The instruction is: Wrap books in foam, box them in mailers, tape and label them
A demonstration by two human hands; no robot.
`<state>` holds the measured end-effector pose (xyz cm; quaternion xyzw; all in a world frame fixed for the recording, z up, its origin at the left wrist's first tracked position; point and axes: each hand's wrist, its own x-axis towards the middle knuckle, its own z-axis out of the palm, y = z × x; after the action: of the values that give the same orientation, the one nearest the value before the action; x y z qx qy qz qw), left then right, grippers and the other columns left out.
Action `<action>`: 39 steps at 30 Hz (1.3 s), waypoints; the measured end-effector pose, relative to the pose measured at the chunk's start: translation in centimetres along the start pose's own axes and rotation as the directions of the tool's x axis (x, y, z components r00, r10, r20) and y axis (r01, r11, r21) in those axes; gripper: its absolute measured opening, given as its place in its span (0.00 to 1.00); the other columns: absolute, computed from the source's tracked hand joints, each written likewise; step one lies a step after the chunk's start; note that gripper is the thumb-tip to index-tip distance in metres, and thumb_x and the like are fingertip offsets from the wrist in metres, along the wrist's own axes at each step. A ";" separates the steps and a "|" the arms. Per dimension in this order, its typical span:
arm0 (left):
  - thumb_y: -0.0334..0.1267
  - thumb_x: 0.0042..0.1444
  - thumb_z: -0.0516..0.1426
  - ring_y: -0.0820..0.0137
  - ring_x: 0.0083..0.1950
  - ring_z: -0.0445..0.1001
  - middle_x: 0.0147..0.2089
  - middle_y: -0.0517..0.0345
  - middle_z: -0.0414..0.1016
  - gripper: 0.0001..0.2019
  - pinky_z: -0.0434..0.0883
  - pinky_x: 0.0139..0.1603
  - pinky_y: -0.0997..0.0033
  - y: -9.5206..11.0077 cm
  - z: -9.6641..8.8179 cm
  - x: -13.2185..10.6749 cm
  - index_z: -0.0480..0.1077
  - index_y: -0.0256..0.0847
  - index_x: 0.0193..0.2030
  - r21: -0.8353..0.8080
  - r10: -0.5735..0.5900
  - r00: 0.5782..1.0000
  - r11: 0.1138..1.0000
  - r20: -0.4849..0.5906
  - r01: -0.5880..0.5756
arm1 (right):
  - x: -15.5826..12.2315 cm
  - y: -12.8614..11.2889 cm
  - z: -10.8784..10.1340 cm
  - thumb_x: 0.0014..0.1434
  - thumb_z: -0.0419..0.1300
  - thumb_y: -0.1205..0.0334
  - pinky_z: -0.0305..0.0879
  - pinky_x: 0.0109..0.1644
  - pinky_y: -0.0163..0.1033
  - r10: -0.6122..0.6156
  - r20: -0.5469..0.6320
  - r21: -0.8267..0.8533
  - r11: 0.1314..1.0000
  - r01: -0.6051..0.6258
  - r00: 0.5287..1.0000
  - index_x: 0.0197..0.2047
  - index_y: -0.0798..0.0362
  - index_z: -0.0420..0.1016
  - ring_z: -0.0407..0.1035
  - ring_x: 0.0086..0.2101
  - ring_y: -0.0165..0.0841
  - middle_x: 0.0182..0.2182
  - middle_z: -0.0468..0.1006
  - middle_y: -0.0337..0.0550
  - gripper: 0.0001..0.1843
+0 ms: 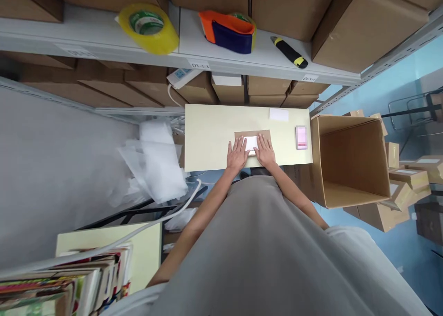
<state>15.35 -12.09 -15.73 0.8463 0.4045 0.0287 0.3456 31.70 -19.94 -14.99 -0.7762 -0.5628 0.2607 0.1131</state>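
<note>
A small flat brown cardboard piece (pixel 254 133) lies near the front edge of the cream table (pixel 211 136), with a white label (pixel 251 144) on it. My left hand (pixel 237 155) rests flat on the left side of the label, fingers stretched forward. On the label's right side lies my right hand (pixel 265 152), its fingers likewise extended and pressed down. Both thumbs point inward over the label's lower part. Whether the cardboard is a thin box or an envelope I cannot tell.
A phone (pixel 301 137) and a white paper slip (pixel 278 114) lie on the table. An open carton (pixel 353 159) stands at its right. The shelf (pixel 190 48) above holds yellow tape (pixel 148 28), a tape dispenser (pixel 228 32) and a utility knife (pixel 289 51). Plastic wrap (pixel 157 159) hangs left.
</note>
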 end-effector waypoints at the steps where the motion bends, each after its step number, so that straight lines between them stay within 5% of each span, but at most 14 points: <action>1: 0.49 0.78 0.43 0.50 0.93 0.41 0.92 0.47 0.47 0.37 0.32 0.92 0.37 -0.1 0.1 0.0 0.53 0.41 0.90 0.005 -0.024 1.000 1.000 -0.016 0.024 | 0.0 0.2 0.0 0.83 0.43 0.52 0.33 0.90 0.58 0.013 -0.010 -0.009 1.000 -0.013 1.000 0.89 0.61 0.50 0.42 0.86 0.48 0.87 0.47 0.57 0.39; 8: 0.42 0.78 0.42 0.47 0.93 0.38 0.92 0.48 0.46 0.36 0.33 0.91 0.31 0.6 0.5 0.2 0.52 0.37 0.90 0.087 -0.127 0.991 0.988 -0.037 0.129 | 0.4 0.2 0.7 0.85 0.37 0.54 0.29 0.89 0.61 0.130 0.007 -0.200 0.972 -0.126 0.992 0.91 0.52 0.44 0.34 0.87 0.46 0.89 0.39 0.48 0.37; 15: 0.42 0.80 0.41 0.42 0.93 0.36 0.92 0.42 0.44 0.34 0.42 0.88 0.23 -1.2 0.4 0.2 0.56 0.43 0.89 0.051 -0.260 0.963 0.963 -0.067 0.263 | 0.1 1.8 0.1 0.86 0.37 0.51 0.34 0.88 0.63 0.307 -0.041 -0.203 0.929 -0.309 0.951 0.91 0.42 0.42 0.31 0.87 0.51 0.90 0.30 0.48 0.36; 18: 0.43 0.80 0.43 0.41 0.93 0.33 0.93 0.40 0.39 0.35 0.41 0.88 0.23 -0.7 1.2 0.3 0.56 0.39 0.89 0.064 -0.212 0.970 0.973 -0.121 0.220 | 0.2 0.9 0.5 0.86 0.38 0.52 0.33 0.88 0.63 0.293 -0.086 -0.211 0.929 -0.305 0.952 0.91 0.45 0.44 0.31 0.87 0.51 0.89 0.30 0.51 0.36; 22: 0.42 0.78 0.44 0.44 0.93 0.35 0.93 0.43 0.42 0.36 0.36 0.90 0.29 0.3 2.8 -0.2 0.55 0.35 0.89 0.085 -0.034 0.997 0.996 -0.068 0.040 | 0.0 -1.0 1.7 0.86 0.40 0.51 0.29 0.89 0.59 0.144 -0.029 -0.233 0.962 -0.146 0.989 0.91 0.46 0.46 0.30 0.87 0.47 0.90 0.33 0.47 0.36; 24: 0.41 0.78 0.43 0.46 0.93 0.36 0.92 0.46 0.45 0.36 0.34 0.91 0.32 0.2 3.0 -0.8 0.53 0.34 0.90 0.080 0.002 0.999 0.997 -0.036 0.001 | -0.5 -0.9 1.9 0.86 0.39 0.51 0.28 0.89 0.57 0.135 0.010 -0.222 0.966 -0.130 0.991 0.91 0.43 0.45 0.30 0.87 0.45 0.90 0.33 0.44 0.36; 30: 0.46 0.79 0.41 0.44 0.93 0.33 0.92 0.46 0.44 0.38 0.31 0.90 0.31 -0.7 2.2 -1.5 0.49 0.31 0.90 0.075 -0.131 0.989 0.988 -0.071 0.136 | -2.0 1.5 0.6 0.86 0.37 0.48 0.28 0.88 0.63 0.309 -0.046 -0.148 0.938 -0.313 0.950 0.91 0.43 0.42 0.27 0.87 0.48 0.90 0.29 0.46 0.36; 36: 0.46 0.79 0.45 0.45 0.94 0.30 0.93 0.47 0.37 0.35 0.31 0.89 0.29 0.0 2.4 -1.9 0.56 0.41 0.89 0.089 -0.063 0.998 0.994 -0.025 0.065 | -2.5 1.0 1.4 0.86 0.41 0.48 0.21 0.88 0.59 0.208 -0.047 -0.065 0.975 -0.210 0.977 0.90 0.44 0.48 0.24 0.87 0.44 0.90 0.32 0.44 0.36; 39: 0.49 0.77 0.49 0.41 0.93 0.28 0.93 0.40 0.33 0.39 0.31 0.89 0.28 -0.6 2.3 -2.4 0.52 0.37 0.90 0.056 -0.192 0.980 0.979 -0.055 0.195 | -3.2 1.7 1.2 0.85 0.42 0.42 0.22 0.88 0.60 0.351 -0.094 0.085 0.935 -0.344 0.932 0.90 0.47 0.47 0.25 0.87 0.46 0.90 0.33 0.46 0.39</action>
<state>14.11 -14.82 -17.26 0.8121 0.4940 0.0033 0.3105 31.65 -23.69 -15.91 -0.8722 -0.4006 0.2530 0.1215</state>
